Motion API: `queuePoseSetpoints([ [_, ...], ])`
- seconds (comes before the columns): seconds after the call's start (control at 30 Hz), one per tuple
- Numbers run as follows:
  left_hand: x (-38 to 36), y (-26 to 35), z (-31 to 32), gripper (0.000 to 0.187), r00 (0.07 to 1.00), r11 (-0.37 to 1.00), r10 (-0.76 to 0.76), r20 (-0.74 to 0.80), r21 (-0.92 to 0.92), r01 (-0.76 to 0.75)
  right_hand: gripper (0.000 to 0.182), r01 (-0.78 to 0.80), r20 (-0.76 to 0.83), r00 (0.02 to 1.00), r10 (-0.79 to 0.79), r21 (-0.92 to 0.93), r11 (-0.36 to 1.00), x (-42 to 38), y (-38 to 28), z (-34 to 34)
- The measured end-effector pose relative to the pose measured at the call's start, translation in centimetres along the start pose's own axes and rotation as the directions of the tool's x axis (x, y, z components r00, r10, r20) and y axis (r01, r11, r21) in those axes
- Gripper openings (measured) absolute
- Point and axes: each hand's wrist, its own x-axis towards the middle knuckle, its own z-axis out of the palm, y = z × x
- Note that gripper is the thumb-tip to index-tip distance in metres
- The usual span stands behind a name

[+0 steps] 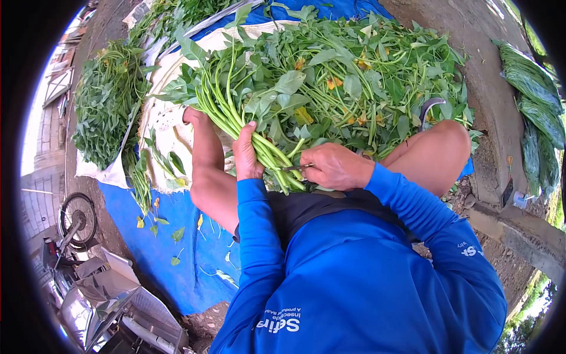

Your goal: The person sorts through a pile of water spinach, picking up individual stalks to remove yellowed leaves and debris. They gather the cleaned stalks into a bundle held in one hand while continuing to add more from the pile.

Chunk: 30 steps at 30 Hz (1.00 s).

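Note:
My left hand is closed around a bunch of leafy greens, with long pale-green stems and leaves like water spinach. The leafy end points up and left, and the stem ends reach down toward my lap. Beside those ends, my right hand grips a small knife, its dark blade lying across the stems. Most of the handle is hidden in my fingers. Ahead of my legs spreads a large heap of the same greens, with some yellow leaves among them.
A curved sickle rests at the heap's right edge. More greens are piled at the left. Wrapped green bundles lie far right. Under me are a pale sack and a blue tarp. A motorbike stands lower left.

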Motion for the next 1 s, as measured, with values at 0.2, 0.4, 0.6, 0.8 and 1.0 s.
queuePoseSetpoints([
  [0.2,0.4,-0.4,-1.7,0.035,0.999,0.994,-0.04,-0.028,-0.098,0.037,0.021,-0.205,-0.113,0.97,0.217,0.106,0.973,-5.3,-1.1,-10.8],
  [0.4,-0.5,-1.4,-1.1,0.034,0.989,0.981,-0.144,0.031,-0.126,0.146,0.053,-0.526,-0.722,0.689,-0.053,-0.549,0.65,-7.8,8.6,-17.4],
  [0.6,1.0,-5.2,1.2,0.025,0.98,0.99,-0.144,0.139,0.025,0.141,0.026,-0.076,-0.282,0.954,0.097,0.085,0.993,2.5,0.1,-4.4],
  [0.8,2.0,-8.7,0.4,0.04,0.979,0.988,-0.15,0.138,-0.018,0.154,0.035,-0.371,-0.219,0.903,0.369,0.033,0.928,7.0,4.8,3.9],
  [1.0,2.1,-8.7,-0.5,0.045,0.968,0.972,-0.222,0.112,-0.054,0.229,0.033,-0.369,-0.19,0.832,0.522,0.513,0.775,6.3,7.8,3.1],
])
